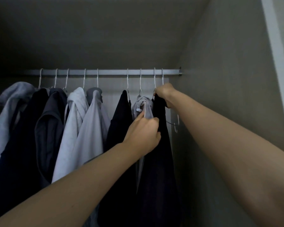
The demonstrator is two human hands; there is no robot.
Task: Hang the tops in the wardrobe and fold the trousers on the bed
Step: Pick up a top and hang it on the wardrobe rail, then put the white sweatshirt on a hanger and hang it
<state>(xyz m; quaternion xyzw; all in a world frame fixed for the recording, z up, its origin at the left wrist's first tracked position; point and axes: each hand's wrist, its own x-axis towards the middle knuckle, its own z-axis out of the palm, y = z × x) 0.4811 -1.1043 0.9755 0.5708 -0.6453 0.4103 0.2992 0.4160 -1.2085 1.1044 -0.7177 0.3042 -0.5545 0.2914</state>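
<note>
Silver metal hanging rail [105,72] was packed with white wire hangers [84,78]. One open gap sat between the pale grey hooded top [92,128] and the black top [121,115]. Grey wardrobe side wall [220,79] blocked the right end.

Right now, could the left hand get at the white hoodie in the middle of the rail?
Probably yes: the left hand pinches the dark top, the white hoodie hangs unobstructed further left.

Ribbed matt metal rail [105,72], thin white wire hangers [97,77], soft matt cloth tops [82,122], smooth matt wardrobe wall [228,79]
</note>
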